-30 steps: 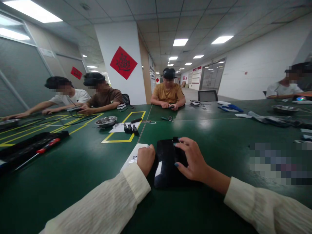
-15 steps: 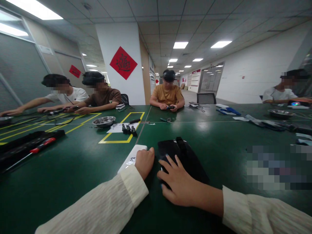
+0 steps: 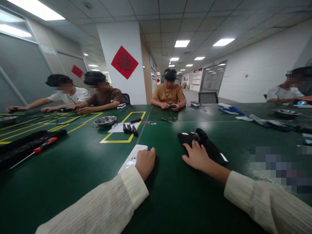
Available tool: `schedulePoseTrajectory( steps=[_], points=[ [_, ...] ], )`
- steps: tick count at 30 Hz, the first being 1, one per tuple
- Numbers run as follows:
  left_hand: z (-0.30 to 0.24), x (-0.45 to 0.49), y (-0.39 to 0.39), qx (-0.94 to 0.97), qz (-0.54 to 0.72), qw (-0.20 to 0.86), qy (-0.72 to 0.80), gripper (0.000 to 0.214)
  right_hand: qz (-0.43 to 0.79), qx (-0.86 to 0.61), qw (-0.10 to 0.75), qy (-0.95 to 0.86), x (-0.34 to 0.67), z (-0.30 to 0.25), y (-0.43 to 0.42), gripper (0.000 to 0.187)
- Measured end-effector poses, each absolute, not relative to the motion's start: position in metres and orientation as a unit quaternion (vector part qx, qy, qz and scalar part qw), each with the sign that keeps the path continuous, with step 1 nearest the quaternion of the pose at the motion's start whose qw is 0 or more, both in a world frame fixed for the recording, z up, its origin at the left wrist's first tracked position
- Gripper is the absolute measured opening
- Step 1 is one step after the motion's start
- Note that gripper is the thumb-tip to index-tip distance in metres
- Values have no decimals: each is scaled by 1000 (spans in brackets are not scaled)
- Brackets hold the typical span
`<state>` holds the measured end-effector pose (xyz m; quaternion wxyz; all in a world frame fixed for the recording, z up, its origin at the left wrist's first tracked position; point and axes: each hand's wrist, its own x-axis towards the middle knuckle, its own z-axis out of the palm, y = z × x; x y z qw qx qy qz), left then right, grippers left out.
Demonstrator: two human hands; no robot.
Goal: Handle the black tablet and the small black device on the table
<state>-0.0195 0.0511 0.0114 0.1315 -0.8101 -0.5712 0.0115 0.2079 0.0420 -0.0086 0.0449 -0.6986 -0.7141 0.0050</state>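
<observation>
Beyond clenched left fingers [image 3: 152,155] and right fingers [image 3: 196,148] spread over a pouch [image 3: 214,150] lies paper [image 3: 116,127].

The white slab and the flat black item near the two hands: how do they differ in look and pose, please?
The white slab bears a dark marking; the flat black item is glossy, with a raised strap-like part. The closed left hand is at the white slab, while the open right hand reaches over the flat black item. Both are partly hidden by a hand.
</observation>
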Motion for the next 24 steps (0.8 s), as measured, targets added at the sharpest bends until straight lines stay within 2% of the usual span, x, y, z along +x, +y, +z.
schedulePoseTrajectory(
  steps=[13, 19, 24],
  points=[
    [13, -19, 50, -808, 12, 107, -579, 27, 40, -796, -26, -603, 334, 2, 119, 50],
    [12, -19, 50, -808, 19, 119, -577, 27, 35, -861, 14, -507, 400, -4, 125, 50],
    [10, -20, 52, -809, 20, 126, -573, 26, -44, -896, 66, -437, 448, -11, 128, 44]
  ],
)
